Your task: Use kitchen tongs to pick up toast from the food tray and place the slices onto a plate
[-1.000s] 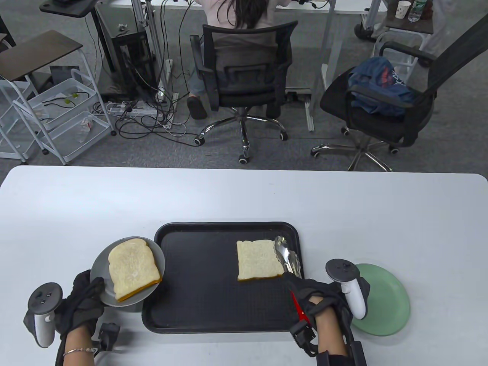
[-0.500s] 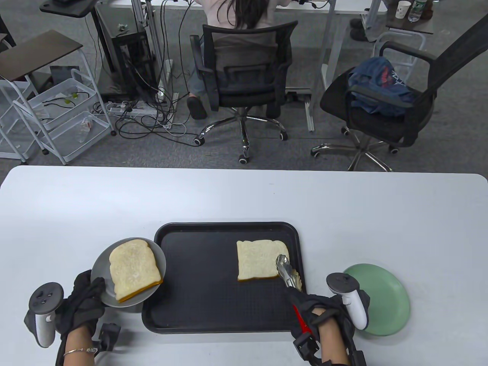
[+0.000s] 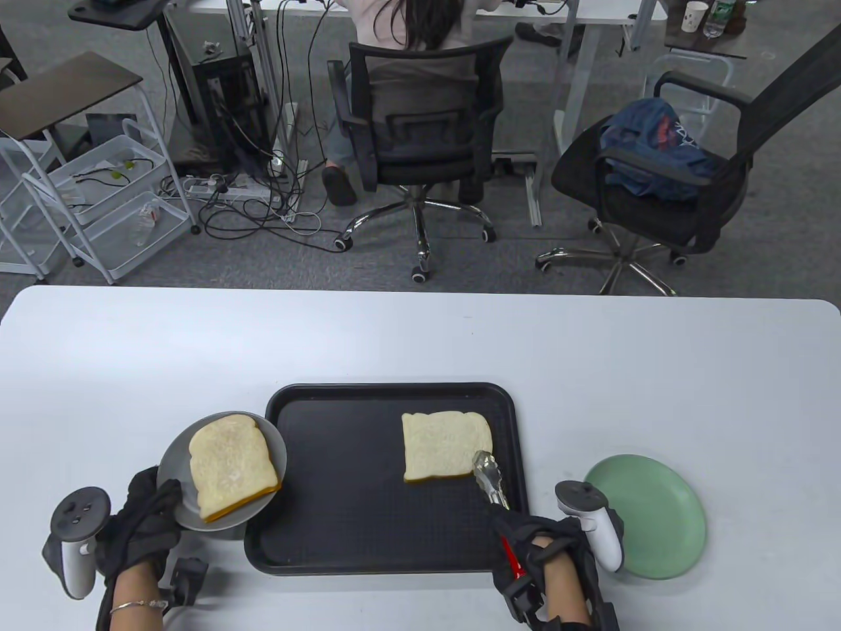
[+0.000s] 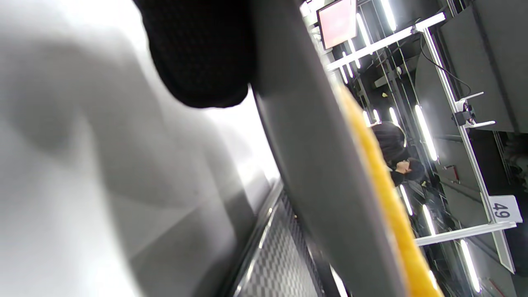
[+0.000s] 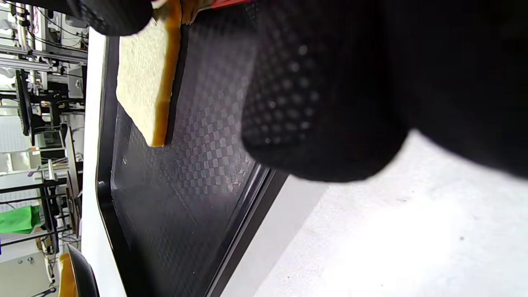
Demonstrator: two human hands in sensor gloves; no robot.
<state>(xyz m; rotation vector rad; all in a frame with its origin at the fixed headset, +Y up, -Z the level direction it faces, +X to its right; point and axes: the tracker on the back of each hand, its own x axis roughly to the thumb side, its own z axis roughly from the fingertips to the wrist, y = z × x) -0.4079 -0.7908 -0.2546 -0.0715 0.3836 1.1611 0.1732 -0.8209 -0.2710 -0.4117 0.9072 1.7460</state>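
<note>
A black food tray (image 3: 368, 526) lies at the table's near middle. One toast slice (image 3: 443, 445) lies flat on its right half. My right hand (image 3: 529, 536) grips metal kitchen tongs (image 3: 491, 483) with red handles; their tips sit at the slice's near right corner. My left hand (image 3: 154, 503) holds a grey plate (image 3: 172, 463) by its near rim, raised and tilted beside the tray's left edge, with a second toast slice (image 3: 230, 463) on it. In the left wrist view the plate's underside (image 4: 313, 165) and the yellow crust (image 4: 379, 173) fill the frame. The right wrist view shows the tray toast (image 5: 142, 82) edge-on.
An empty green plate (image 3: 657, 513) lies on the white table (image 3: 420, 335) right of the tray, just beside my right hand. Office chairs, a person seated with their back to me, and carts stand beyond the table's far edge.
My right hand has drawn back toward me, bringing the tong tips from the slice's right edge to its near right corner. The tray slice has shifted slightly left. The left hand and plate stay put.
</note>
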